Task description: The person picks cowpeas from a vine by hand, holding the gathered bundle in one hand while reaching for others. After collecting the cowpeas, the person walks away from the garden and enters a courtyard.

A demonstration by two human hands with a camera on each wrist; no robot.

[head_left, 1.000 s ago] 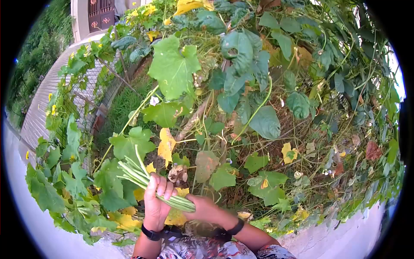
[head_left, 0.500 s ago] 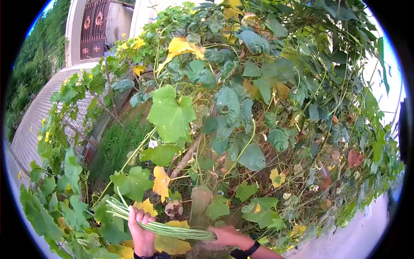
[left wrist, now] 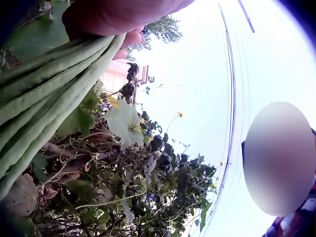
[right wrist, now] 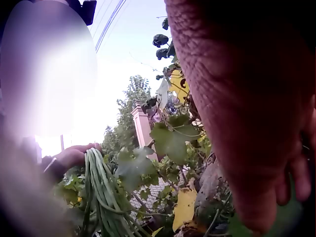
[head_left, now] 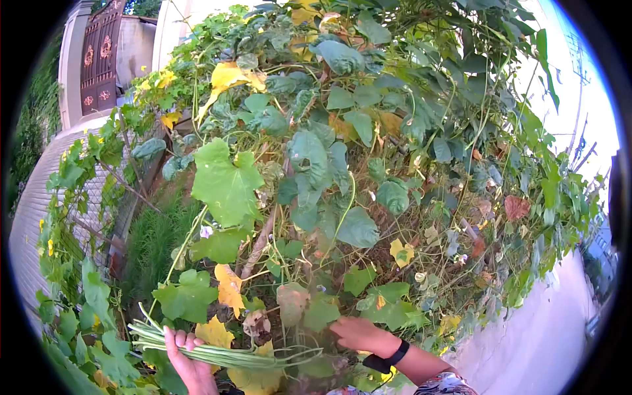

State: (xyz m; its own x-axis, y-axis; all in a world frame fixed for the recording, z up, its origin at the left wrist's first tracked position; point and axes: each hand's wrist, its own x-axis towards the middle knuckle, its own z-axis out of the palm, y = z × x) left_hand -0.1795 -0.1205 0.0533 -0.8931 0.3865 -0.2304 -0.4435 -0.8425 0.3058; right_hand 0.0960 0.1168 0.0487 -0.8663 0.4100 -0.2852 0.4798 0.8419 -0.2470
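Observation:
In the head view my left hand [head_left: 189,361] grips a bunch of long green beans [head_left: 227,356] near one end, and the loose ends spread toward the right. The left wrist view shows the beans [left wrist: 54,84] close up below the fingers of that hand [left wrist: 113,17]. My right hand [head_left: 361,334] is off the bunch, beside a green leaf [head_left: 321,312], its fingers pointing left. From the right wrist, that hand [right wrist: 252,108] looms large with fingers hanging down, holding nothing visible, while the beans [right wrist: 101,190] hang from the left hand [right wrist: 74,156].
Dense vines with a large green leaf [head_left: 227,183] and a yellow leaf [head_left: 229,289] fill the middle. A brick-paved path [head_left: 39,191] and a gate [head_left: 100,59] lie at the left; a pale paved surface [head_left: 540,329] lies at the lower right.
My right hand has let go of the beans' right end and moved right and up. My left hand still grips the bunch, now lower and further left. The head view has turned toward the right.

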